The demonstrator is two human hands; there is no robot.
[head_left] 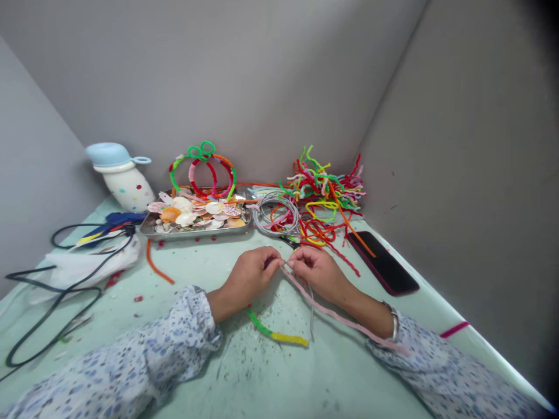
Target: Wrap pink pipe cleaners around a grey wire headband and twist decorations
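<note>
The left hand [248, 279] hides one end of the green-yellow pipe cleaner [278, 334]; the black cable [78, 289] runs off-frame.

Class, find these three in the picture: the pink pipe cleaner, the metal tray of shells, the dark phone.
pink pipe cleaner [340, 317]: head view, middle of its length.
metal tray [196, 234]: head view, front rim.
phone [382, 265]: head view, screen centre.
</note>
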